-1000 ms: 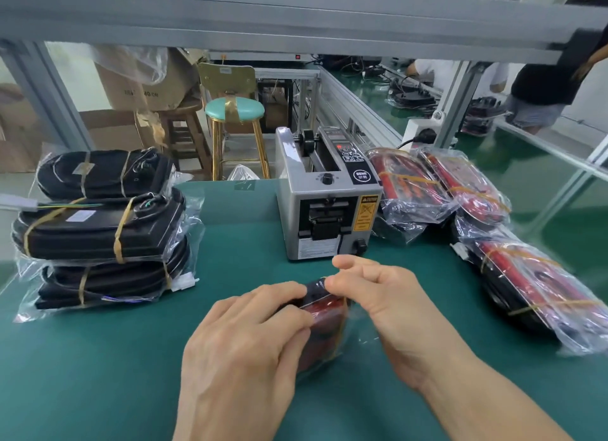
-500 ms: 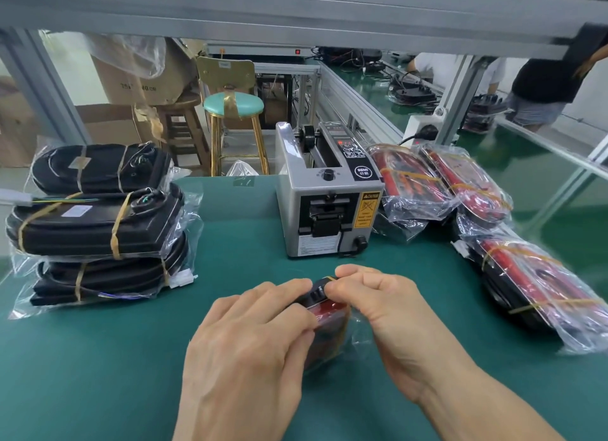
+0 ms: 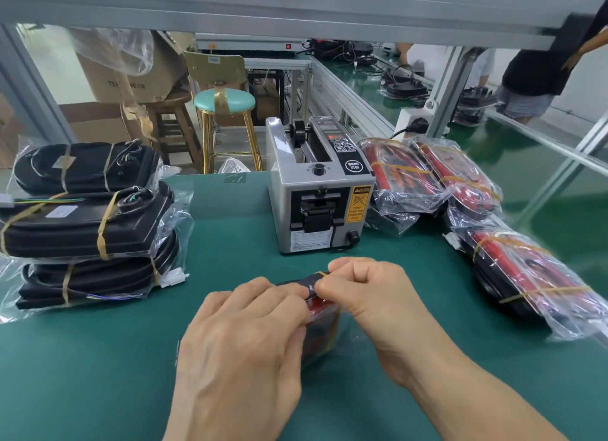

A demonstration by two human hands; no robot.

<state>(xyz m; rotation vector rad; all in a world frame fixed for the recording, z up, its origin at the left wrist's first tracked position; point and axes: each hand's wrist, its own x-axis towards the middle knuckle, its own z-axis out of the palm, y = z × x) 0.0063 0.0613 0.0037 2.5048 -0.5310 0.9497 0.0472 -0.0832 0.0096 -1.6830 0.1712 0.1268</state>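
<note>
The left hand (image 3: 243, 351) and the right hand (image 3: 371, 295) hold a bagged part (image 3: 320, 322) on the green table (image 3: 98, 374)
At the far left a stack of black bundles (image 3: 85, 223) in clear bags, banded with tan tape, lies on the table; behind it, off the table, stands a stool (image 3: 224, 101) with a mint seat. The left hand lies over the bagged part, fingers curled down on its top and left side, gripping it. The bagged part, red and black inside clear plastic, sits in the near middle of the table, just in front of the grey tape machine (image 3: 319, 190) and apart from it. The right hand pinches its far end between thumb and curled fingers. Further right, red bundles (image 3: 533, 276) in clear bags lie along the table's right side, beside the tape machine
</note>
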